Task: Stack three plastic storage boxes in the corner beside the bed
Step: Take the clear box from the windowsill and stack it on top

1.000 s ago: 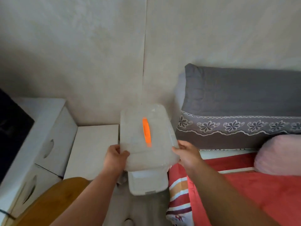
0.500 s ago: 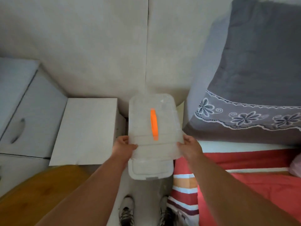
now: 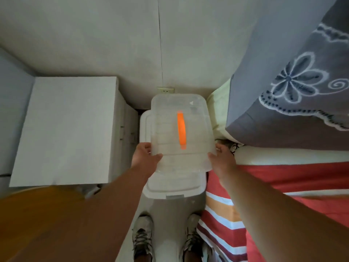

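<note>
Boxes made of clear plastic are what this job is about. One clear box with an orange handle [image 3: 181, 131] on its lid is being held by two hands. The top box [image 3: 179, 129] is sitting in the middle of the view, and it is hanging over a bigger white box [image 3: 173, 188] on the floor. I cannot tell if the two boxes are touching. The bottom box is peeking out at 6 o'clock and at 9 o'clock from under the top one.

The left hand [image 3: 145, 157] is gripping the near left corner of the top box, thumb on the lid. The right hand [image 3: 222, 159] is gripping the near right corner the same way.

The white cabinet [image 3: 71, 129] is standing at 9 o'clock from the boxes. The bed [image 3: 292, 176] with the red striped cover is lying at 3 o'clock. The grey pillow [image 3: 294, 91] is sitting at 2 o'clock. The wall [image 3: 132, 44] is at 12 o'clock, with a small socket [image 3: 165, 90] low down.

The top box looks see-through and empty, so it is probably light. The plastic is likely stiff but smooth, so it could slip. Holding both sides is a good way to keep it flat. The top box is sitting a bit toward the bed, so it may need sliding toward 9 o'clock to line up.
</note>
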